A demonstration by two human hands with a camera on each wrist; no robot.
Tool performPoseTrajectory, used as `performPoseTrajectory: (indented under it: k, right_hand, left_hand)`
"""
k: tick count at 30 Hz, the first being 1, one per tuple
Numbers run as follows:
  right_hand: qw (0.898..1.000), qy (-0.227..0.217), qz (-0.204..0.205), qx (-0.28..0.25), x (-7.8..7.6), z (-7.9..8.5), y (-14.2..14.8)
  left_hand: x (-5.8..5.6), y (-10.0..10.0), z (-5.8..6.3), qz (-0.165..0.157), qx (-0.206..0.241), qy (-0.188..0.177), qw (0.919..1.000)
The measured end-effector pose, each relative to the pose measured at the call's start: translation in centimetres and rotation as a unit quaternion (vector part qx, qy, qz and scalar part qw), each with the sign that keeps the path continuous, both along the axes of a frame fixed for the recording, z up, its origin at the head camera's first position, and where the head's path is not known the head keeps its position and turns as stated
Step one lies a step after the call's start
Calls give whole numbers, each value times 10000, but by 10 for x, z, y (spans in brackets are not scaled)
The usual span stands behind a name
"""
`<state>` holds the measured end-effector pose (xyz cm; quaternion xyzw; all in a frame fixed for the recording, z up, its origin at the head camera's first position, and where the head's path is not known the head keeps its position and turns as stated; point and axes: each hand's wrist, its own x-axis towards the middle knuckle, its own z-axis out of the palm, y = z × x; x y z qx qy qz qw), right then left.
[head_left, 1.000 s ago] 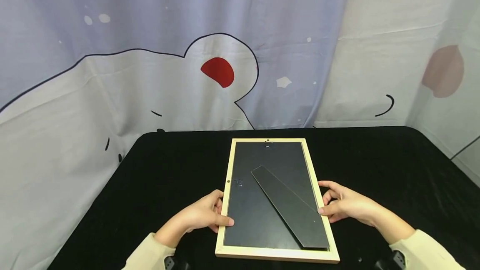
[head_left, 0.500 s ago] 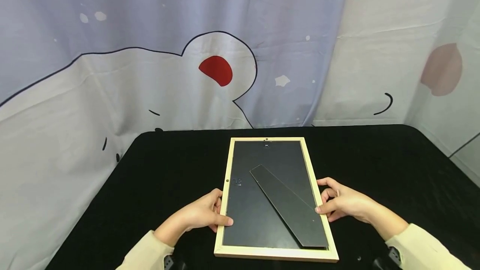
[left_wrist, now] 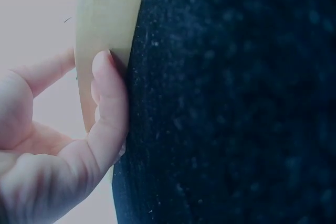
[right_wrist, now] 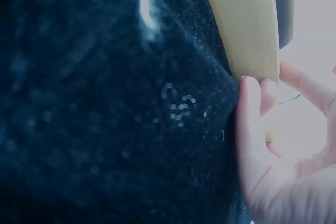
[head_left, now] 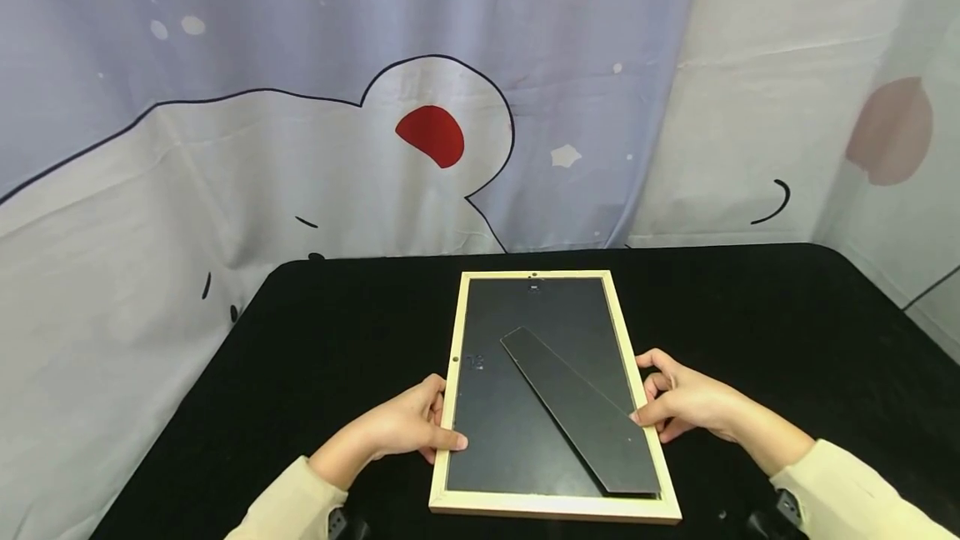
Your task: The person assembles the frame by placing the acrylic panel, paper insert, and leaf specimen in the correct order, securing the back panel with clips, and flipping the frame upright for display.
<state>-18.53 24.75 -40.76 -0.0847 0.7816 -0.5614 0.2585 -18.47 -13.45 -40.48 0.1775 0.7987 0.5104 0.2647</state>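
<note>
A picture frame (head_left: pixel 517 440) with a pale wooden border lies back side up on the black cloth, its dark backing board facing me. Slantwise across the backing runs a dark stand leg (head_left: pixel 577 415), from upper middle to the lower right corner. My left hand (head_left: pixel 408 423) grips the frame's left side, thumb on top and fingers at the outer edge. On the right side, my right hand (head_left: pixel 693 402) pinches the border between thumb and fingers. Both wrist views show fingers at the wooden side piece, the left hand (left_wrist: pixel 100 119) and the right hand (right_wrist: pixel 273 145).
A black cloth (head_left: pixel 337 323) covers the table. Behind it hangs a curtain (head_left: pixel 585 90) printed with a cartoon figure and white stars. One small shiny speck (head_left: pixel 722 515) lies on the cloth near the frame's lower right corner.
The head view has shifted slightly. Both hands keep their hold on the picture frame, which stays nearly where it was.
</note>
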Motion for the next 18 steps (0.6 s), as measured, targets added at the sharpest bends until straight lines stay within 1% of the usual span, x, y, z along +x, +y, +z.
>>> performPoseTrajectory:
  k: [4,8,13,18]
  right_hand:
    - [9998,43,-20,174,-1,4,-2]
    - [9997,86,5,236,-1,6,-3]
    - [9996,104,85,261,-1,5,-3]
    - [9993,79,279,232,1,1,2]
  left_hand:
    - [0,0,1,9,-9,23,10000]
    - [0,1,2,31,-8,21,10000]
    - [1,0,1,78,-31,2,10000]
    - [-1,0,0,87,-53,-93,9999]
